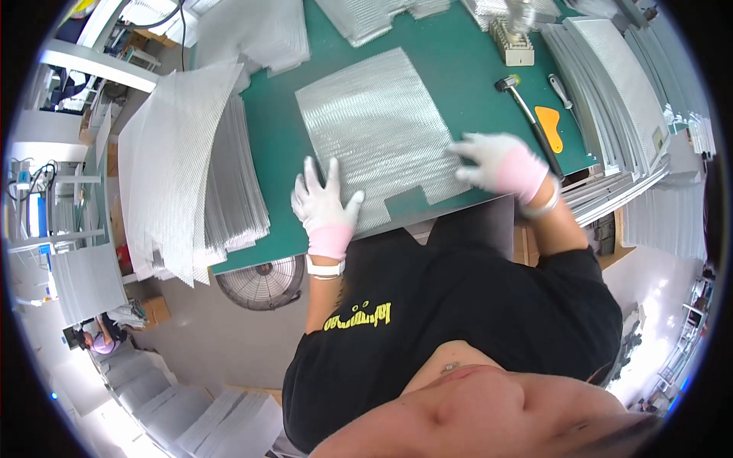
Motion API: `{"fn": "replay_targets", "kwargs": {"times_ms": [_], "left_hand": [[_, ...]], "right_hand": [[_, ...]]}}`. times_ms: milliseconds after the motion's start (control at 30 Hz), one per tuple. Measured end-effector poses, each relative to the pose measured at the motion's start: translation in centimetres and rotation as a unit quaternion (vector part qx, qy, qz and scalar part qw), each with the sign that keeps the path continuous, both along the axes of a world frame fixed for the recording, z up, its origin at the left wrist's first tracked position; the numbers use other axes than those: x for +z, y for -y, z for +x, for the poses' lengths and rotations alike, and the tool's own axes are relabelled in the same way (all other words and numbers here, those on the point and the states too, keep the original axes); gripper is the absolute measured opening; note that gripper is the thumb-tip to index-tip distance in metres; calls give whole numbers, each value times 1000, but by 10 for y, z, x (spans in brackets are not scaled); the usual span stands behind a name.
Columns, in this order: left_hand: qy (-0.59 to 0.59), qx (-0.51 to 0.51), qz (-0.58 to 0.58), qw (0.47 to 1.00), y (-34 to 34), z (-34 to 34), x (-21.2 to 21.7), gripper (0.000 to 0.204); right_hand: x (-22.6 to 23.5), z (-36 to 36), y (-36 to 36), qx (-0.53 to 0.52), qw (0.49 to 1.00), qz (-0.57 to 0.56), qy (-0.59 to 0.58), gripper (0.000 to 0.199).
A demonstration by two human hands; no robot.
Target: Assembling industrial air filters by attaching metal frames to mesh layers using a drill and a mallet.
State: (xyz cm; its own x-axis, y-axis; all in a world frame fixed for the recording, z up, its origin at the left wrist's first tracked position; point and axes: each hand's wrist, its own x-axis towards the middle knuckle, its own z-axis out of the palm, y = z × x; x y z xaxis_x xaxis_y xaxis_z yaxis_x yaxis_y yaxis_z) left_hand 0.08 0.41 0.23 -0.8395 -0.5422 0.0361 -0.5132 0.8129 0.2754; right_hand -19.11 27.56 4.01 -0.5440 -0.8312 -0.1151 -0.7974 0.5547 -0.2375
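A silvery, finely textured sheet with a notch cut in its near edge lies flat on the green tabletop in front of me. White-and-pink gloves cover both hands. My left hand rests at the sheet's left near edge, fingers spread and partly over it. At the opposite side, my right hand has its fingers stretched toward the right edge, the tips at or just over it; slight blur hides whether they touch. Neither hand grips anything.
Stacks of similar sheets stand left and right, with more along the far side. A hammer, a yellow scraper and a screwdriver-like tool lie at the right. Below the table's left front stands a fan.
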Motion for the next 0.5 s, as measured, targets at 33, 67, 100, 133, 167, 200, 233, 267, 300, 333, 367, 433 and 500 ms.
{"fn": "replay_targets", "kwargs": {"times_ms": [33, 67, 100, 133, 167, 200, 233, 267, 300, 333, 367, 433, 500], "left_hand": [[20, -54, -47, 997, 10, 6, -16, 76], [38, -113, -91, 989, 16, 5, -25, 76], [31, -121, -82, 989, 18, -1, -22, 73], [30, -120, -84, 989, 19, -6, -20, 73], [34, -131, -70, 988, 17, -17, -13, 73], [40, -142, -56, 987, 15, -27, -8, 73], [37, -136, -58, 988, 19, -29, -5, 73], [38, -130, -62, 989, 22, -28, -2, 74], [35, -138, -68, 987, 21, -34, 3, 75], [33, -142, -69, 987, 20, -35, 6, 75], [-38, -122, -68, 989, 19, -30, 11, 77], [-95, -31, -91, 991, 25, 6, 3, 84], [-171, -63, -48, 982, 24, -2, 8, 85]], "right_hand": [[33, -27, 9, -34, 995, -5, 94, 44], [32, -66, 12, -61, 995, -54, 51, 45], [28, -113, 13, -135, 986, -74, -62, 44], [51, -147, 33, -266, 956, -123, -19, 47], [43, -198, 27, -315, 919, -215, -96, 49], [31, -249, 16, -375, 897, -190, -136, 53], [80, -216, 36, -437, 868, -230, 57, 83], [66, -241, 38, -432, 870, -232, 55, 83], [46, -281, 22, -418, 898, -127, -45, 66], [32, -306, 16, -391, 910, -15, -138, 58], [52, -313, 26, -321, 934, 91, -126, 64], [39, -316, 99, -282, 959, -28, 21, 76], [58, -293, 44, -374, 891, -249, -67, 73]]}}
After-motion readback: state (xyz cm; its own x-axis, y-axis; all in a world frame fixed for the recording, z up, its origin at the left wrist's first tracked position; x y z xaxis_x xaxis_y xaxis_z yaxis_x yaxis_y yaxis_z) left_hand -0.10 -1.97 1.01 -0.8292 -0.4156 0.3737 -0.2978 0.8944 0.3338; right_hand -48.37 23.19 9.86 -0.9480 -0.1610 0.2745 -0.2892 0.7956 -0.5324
